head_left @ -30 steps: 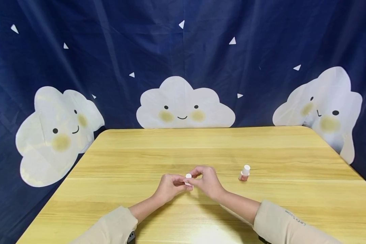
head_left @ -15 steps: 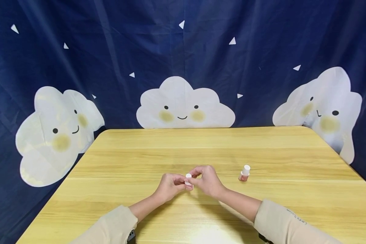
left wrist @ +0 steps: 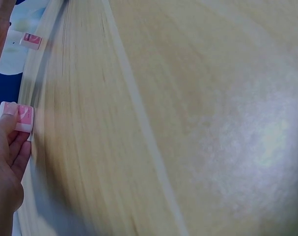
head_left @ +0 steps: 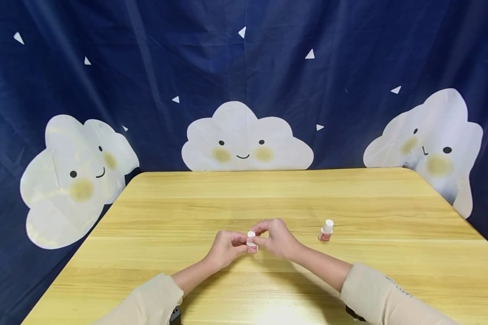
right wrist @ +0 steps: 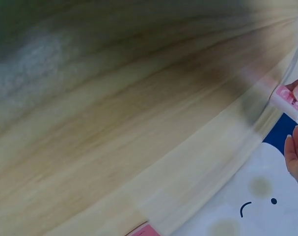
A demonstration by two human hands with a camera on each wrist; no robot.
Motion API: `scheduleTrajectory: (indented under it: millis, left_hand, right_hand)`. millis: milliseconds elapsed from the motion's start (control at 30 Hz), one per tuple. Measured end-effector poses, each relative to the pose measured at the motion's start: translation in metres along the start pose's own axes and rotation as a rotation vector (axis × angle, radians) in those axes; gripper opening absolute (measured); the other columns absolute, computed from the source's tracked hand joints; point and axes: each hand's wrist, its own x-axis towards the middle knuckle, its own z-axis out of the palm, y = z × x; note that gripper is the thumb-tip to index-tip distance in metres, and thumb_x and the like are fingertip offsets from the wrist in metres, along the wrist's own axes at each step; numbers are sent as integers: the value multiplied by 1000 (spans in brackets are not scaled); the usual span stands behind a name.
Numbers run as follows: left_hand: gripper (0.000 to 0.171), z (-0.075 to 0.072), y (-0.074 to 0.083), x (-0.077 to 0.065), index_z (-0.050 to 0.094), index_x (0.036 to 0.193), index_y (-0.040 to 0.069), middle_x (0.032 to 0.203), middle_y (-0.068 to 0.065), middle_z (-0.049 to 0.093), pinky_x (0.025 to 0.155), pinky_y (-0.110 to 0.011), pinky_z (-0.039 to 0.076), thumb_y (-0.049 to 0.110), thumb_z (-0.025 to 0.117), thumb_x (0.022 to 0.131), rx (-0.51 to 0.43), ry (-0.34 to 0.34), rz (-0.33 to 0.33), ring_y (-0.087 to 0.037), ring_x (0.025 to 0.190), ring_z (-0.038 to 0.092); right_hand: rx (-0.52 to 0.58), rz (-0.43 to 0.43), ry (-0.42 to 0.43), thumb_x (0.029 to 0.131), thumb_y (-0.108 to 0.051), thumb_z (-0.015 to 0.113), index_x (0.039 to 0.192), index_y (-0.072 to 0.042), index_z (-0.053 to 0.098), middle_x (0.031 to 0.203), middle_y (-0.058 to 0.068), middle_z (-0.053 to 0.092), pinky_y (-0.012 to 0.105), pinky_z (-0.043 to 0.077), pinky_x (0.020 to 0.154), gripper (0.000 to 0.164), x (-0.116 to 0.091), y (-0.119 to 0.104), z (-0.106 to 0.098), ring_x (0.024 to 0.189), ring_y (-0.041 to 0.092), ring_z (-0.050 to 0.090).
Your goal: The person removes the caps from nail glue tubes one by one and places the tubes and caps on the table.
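Note:
A small white bottle (head_left: 252,248) with a pink label stands upright on the table in the head view. My left hand (head_left: 223,249) grips its body between thumb and fingers, and the left wrist view shows the thumb lying over the label. At its white cap (head_left: 251,234) is my right hand (head_left: 279,239), thumb and index finger pinching the cap from the right side. Part of the bottle is hidden by fingers. A second bottle (head_left: 325,235) of the same kind, with its white cap on, stands to the right, untouched.
The wooden table (head_left: 166,207) has rounded far corners. Behind it hangs a dark blue curtain (head_left: 211,54) printed with smiling clouds. In the right wrist view, the second bottle's pink label (right wrist: 145,231) shows at the bottom edge.
My right hand has turned slightly at the cap, its knuckles a little higher, and the right forearm has shifted slightly right. The left hand and both bottles keep their places.

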Motion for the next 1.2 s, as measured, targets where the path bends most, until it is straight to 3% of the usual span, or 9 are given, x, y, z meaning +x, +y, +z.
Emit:
scheduleTrajectory:
  millis: [200, 367, 633, 733, 867, 967, 1200]
  left_hand:
    - [18, 0, 0, 1, 72, 87, -4, 84, -19, 71, 65, -16, 56, 9, 74, 75, -16, 6, -11, -27, 74, 71]
    - [18, 0, 0, 0, 72, 87, -4, 84, -19, 71, 65, -17, 56, 9, 74, 75, -19, 15, 2, -27, 74, 71]
    - [16, 1, -3, -2, 72, 90, -4, 83, -18, 71, 65, -15, 56, 5, 73, 76, 7, 32, 14, -25, 72, 71]
    - [15, 1, 9, -3, 71, 90, -6, 83, -20, 71, 64, -14, 55, 0, 72, 76, 27, 36, 0, -28, 71, 71]
    - [16, 2, 8, -3, 71, 90, -5, 83, -20, 71, 64, -15, 56, 2, 72, 76, 37, 31, -10, -27, 72, 71]
    - [17, 2, -4, -1, 73, 91, -1, 83, -16, 72, 64, -16, 56, 8, 73, 76, 34, 27, 6, -19, 72, 71]
    - [18, 1, -6, 0, 73, 90, -1, 82, -16, 72, 64, -17, 56, 11, 73, 76, 41, 14, 36, -13, 70, 70]
  right_hand:
    - [-12, -38, -39, 81, -3, 66, 86, -1, 72, 84, 9, 72, 37, 57, 73, 8, 0, 1, -4, 78, 10, 64]
    - [14, -45, 3, 79, -2, 68, 86, 0, 72, 83, 10, 73, 38, 57, 73, 8, 0, 2, 0, 77, 11, 65]
    - [25, 25, 146, 75, -6, 75, 77, -5, 70, 77, 5, 72, 25, 56, 71, 6, -3, -1, 13, 73, 10, 63]
    - [-6, 46, 187, 73, -6, 77, 75, -6, 69, 74, 3, 71, 25, 56, 68, 8, -5, -2, 15, 72, 11, 62]
    - [-16, 63, 199, 72, -6, 78, 76, -6, 70, 73, 2, 71, 18, 52, 64, 9, -6, -3, 15, 72, 10, 62]
    - [-15, 69, 186, 73, -6, 77, 76, -6, 70, 73, 3, 71, 16, 51, 62, 8, -5, -3, 14, 71, 9, 62]
    - [-17, 38, 133, 76, -6, 75, 79, -3, 72, 80, 6, 72, 36, 57, 71, 5, -4, -3, 10, 73, 10, 63]
